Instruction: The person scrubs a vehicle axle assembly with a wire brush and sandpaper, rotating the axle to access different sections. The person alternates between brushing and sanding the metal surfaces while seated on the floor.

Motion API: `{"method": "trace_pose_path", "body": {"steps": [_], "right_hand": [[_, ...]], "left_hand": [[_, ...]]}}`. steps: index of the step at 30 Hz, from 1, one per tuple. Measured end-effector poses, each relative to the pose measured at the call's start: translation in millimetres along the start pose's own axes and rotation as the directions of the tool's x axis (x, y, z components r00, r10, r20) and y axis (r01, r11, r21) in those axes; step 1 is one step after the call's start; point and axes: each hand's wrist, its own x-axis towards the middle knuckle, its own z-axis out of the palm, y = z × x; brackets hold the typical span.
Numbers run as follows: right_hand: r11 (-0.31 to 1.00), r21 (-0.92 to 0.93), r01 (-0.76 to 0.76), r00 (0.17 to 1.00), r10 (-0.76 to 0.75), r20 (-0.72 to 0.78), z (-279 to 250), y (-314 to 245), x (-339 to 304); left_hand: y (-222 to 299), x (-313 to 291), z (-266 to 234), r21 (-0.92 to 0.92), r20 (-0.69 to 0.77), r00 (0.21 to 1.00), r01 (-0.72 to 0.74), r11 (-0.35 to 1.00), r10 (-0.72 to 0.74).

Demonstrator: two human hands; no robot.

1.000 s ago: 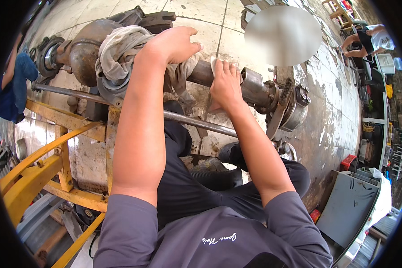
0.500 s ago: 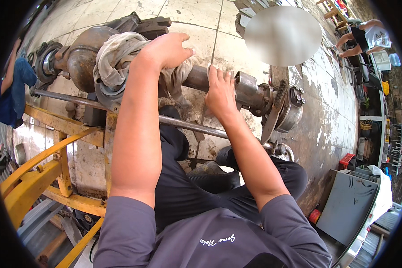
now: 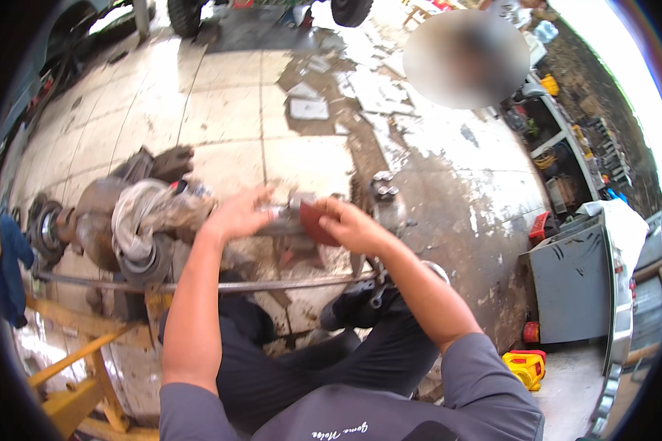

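A rusty vehicle axle with a round differential housing lies across in front of me. A dirty grey rag is draped over it beside the housing. My right hand is closed on a dark red sheet of sandpaper, at the right part of the axle tube. Motion blurs my left hand, which is over the tube between the rag and the sandpaper. Its fingers are stretched out and hold nothing that I can see. Below the axle a long thin metal rod runs across, over my legs.
Yellow metal stand at lower left. On the right are a grey metal cabinet, a red bin and a yellow-and-red case. Broken tiles lie farther off. Another person's blue clothing shows at the left edge.
My view has tilted up and shows more of the floor ahead. My right hand has lifted the sandpaper, so its red face shows. My left hand has come off the rag toward the right.
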Motion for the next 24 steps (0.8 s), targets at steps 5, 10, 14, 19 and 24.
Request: {"method": "trace_pose_path", "body": {"steps": [5, 10, 14, 19, 24], "right_hand": [[0.856, 0.508, -0.097, 0.99, 0.137, -0.041, -6, 14, -35], [0.949, 0.311, 0.049, 0.949, 0.052, -0.31, -16, 17, -43], [0.985, -0.17, -0.003, 0.763, -0.108, -0.637, -57, 29, -45], [0.789, -0.56, -0.252, 0.867, -0.074, -0.494, -72, 88, -41], [0.773, -0.559, -0.298, 0.87, -0.021, -0.493, -71, 90, -41]], "left_hand": [[19, 10, 33, -0.293, 0.224, 0.974, 0.105, 0.95, -0.039], [35, 5, 40, -0.162, 0.115, 0.99, 0.097, 0.982, -0.079], [26, 2, 31, 0.055, -0.003, 0.999, 0.044, 0.998, -0.044], [32, 4, 30, 0.477, 0.023, 0.999, 0.021, 0.879, -0.036], [34, 5, 26, 0.504, 0.014, 0.998, 0.048, 0.862, -0.063]]}}
